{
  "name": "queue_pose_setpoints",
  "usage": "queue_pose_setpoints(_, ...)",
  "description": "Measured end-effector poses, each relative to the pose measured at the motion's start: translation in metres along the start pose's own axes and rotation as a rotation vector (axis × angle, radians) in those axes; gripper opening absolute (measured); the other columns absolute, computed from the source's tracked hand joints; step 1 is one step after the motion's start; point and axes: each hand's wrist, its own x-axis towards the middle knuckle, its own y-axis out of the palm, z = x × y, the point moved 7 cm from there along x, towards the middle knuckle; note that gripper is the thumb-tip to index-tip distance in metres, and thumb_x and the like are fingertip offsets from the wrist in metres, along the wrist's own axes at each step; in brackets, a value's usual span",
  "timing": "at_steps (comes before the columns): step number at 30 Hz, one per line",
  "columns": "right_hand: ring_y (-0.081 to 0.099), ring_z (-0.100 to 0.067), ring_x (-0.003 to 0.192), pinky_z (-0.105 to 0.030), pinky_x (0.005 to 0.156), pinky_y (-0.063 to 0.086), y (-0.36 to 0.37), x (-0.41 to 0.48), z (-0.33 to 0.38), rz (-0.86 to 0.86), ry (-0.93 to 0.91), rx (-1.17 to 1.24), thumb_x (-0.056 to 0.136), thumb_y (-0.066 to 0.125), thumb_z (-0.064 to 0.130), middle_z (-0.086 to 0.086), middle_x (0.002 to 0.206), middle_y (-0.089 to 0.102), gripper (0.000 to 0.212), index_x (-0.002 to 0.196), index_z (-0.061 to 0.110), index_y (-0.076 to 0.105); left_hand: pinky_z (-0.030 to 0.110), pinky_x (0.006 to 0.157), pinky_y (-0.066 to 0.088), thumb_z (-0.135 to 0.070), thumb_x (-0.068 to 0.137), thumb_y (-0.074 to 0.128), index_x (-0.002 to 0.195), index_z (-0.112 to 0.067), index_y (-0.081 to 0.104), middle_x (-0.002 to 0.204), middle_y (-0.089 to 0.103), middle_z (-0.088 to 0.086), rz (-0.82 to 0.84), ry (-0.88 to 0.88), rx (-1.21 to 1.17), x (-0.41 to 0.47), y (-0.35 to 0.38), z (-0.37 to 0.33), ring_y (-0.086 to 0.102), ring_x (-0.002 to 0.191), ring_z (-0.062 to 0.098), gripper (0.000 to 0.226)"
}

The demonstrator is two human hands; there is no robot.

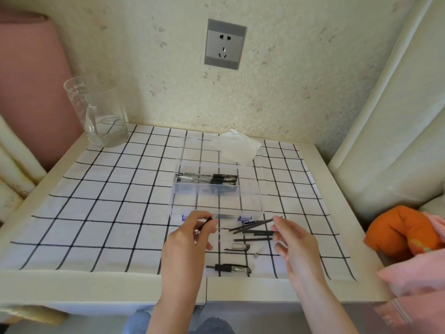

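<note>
My left hand (190, 237) pinches a small black pen part (206, 222) between thumb and fingertips, just in front of a clear plastic box (255, 201). Several assembled black pens (207, 178) lie in the box's rear section. My right hand (297, 244) is curled, its thumb and forefinger pinching the right end of a thin black refill (262, 233) in a loose pile of refills (250, 226). Below the pile lie a clear pen cap (240, 246), a tiny metal piece (255, 255) and a partly assembled pen (228, 268).
A checked cloth (108, 201) covers the white table (96, 288). A glass beaker (96, 114) with a little water stands at the back left and a crumpled tissue (236, 147) behind the box. Orange cloth (399, 232) and pink cloth (419, 278) lie at the right edge.
</note>
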Motion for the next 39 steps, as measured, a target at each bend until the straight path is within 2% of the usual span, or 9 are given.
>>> queue_pose_setpoints(4, 0.051, -0.011, 0.052, -0.016, 0.039, 0.034, 0.004, -0.003, -0.009, 0.025, 0.011, -0.037, 0.083, 0.069, 0.011, -0.010, 0.069, 0.067, 0.011, 0.084, 0.001, 0.071, 0.035, 0.063, 0.054, -0.033, 0.087, 0.057, 0.088, -0.034, 0.058, 0.073, 0.067, -0.015, 0.032, 0.010, -0.015, -0.002, 0.003, -0.004, 0.060, 0.057, 0.005, 0.002)
queue_pose_setpoints(8, 0.052, -0.008, 0.044, -0.016, 0.043, 0.038, -0.001, 0.001, -0.005, -0.006, -0.112, -0.206, 0.082, 0.070, 0.013, -0.014, 0.064, 0.068, 0.010, 0.079, 0.003, 0.073, 0.037, 0.064, 0.054, -0.033, 0.087, 0.058, 0.088, -0.035, 0.058, 0.073, 0.067, -0.016, 0.042, 0.009, -0.017, -0.002, 0.003, -0.004, 0.060, 0.058, 0.005, 0.002)
queue_pose_setpoints(13, 0.050, -0.008, 0.043, -0.015, 0.050, 0.042, 0.001, -0.004, 0.010, 0.026, -0.302, -0.359, 0.084, 0.067, 0.011, -0.001, 0.057, 0.064, 0.013, 0.073, 0.008, 0.070, 0.037, 0.064, 0.054, -0.035, 0.087, 0.057, 0.089, -0.035, 0.058, 0.073, 0.066, -0.017, 0.040, 0.005, -0.016, -0.001, 0.004, -0.003, 0.059, 0.058, 0.004, 0.002)
queue_pose_setpoints(16, 0.055, -0.001, 0.054, -0.010, 0.057, 0.044, 0.033, -0.010, 0.034, 0.208, -0.462, -0.536, 0.085, 0.065, 0.011, 0.006, 0.068, 0.067, 0.007, 0.081, 0.014, 0.071, 0.037, 0.064, 0.054, -0.035, 0.087, 0.057, 0.091, -0.032, 0.059, 0.073, 0.067, -0.016, 0.054, 0.013, -0.008, -0.001, 0.006, -0.004, 0.059, 0.058, 0.004, 0.005)
queue_pose_setpoints(20, 0.056, 0.005, 0.075, -0.008, 0.070, 0.043, 0.092, 0.001, 0.055, 0.448, -0.621, -0.894, 0.086, 0.064, 0.015, 0.010, 0.090, 0.068, 0.013, 0.096, 0.018, 0.072, 0.032, 0.065, 0.053, -0.037, 0.085, 0.057, 0.090, -0.034, 0.058, 0.074, 0.067, -0.018, 0.120, 0.048, 0.033, -0.003, 0.014, -0.008, 0.060, 0.060, 0.006, 0.006)
queue_pose_setpoints(23, 0.062, -0.008, 0.089, -0.023, 0.081, 0.047, 0.135, 0.016, 0.049, 0.618, -0.648, -1.235, 0.088, 0.063, 0.017, 0.004, 0.100, 0.069, 0.016, 0.101, 0.017, 0.071, 0.028, 0.062, 0.052, -0.035, 0.085, 0.059, 0.090, -0.034, 0.058, 0.072, 0.067, -0.019, 0.144, 0.077, 0.051, -0.004, 0.015, -0.009, 0.060, 0.062, 0.007, 0.005)
queue_pose_setpoints(27, 0.064, -0.018, 0.090, -0.027, 0.074, 0.044, 0.164, 0.025, 0.034, 0.789, -0.654, -1.562, 0.087, 0.062, 0.014, -0.003, 0.100, 0.070, 0.014, 0.098, 0.010, 0.071, 0.023, 0.058, 0.050, -0.035, 0.085, 0.059, 0.090, -0.037, 0.056, 0.072, 0.066, -0.020, 0.161, 0.101, 0.070, -0.004, 0.016, -0.010, 0.060, 0.063, 0.007, 0.006)
queue_pose_setpoints(33, 0.061, -0.014, 0.085, -0.025, 0.070, 0.040, 0.171, 0.028, 0.029, 0.848, -0.677, -1.634, 0.088, 0.060, 0.010, -0.002, 0.100, 0.069, 0.014, 0.097, 0.010, 0.070, 0.022, 0.058, 0.049, -0.035, 0.086, 0.058, 0.091, -0.038, 0.055, 0.073, 0.065, -0.020, 0.170, 0.110, 0.069, -0.003, 0.017, -0.008, 0.060, 0.063, 0.006, 0.007)
queue_pose_setpoints(39, 0.062, -0.013, 0.083, -0.025, 0.072, 0.045, 0.170, 0.033, 0.028, 0.909, -0.582, -1.554, 0.087, 0.064, 0.016, -0.001, 0.093, 0.069, 0.012, 0.094, 0.010, 0.071, 0.028, 0.061, 0.051, -0.035, 0.086, 0.059, 0.089, -0.039, 0.054, 0.073, 0.065, -0.021, 0.161, 0.122, 0.074, -0.002, 0.017, -0.008, 0.059, 0.062, 0.008, 0.007)
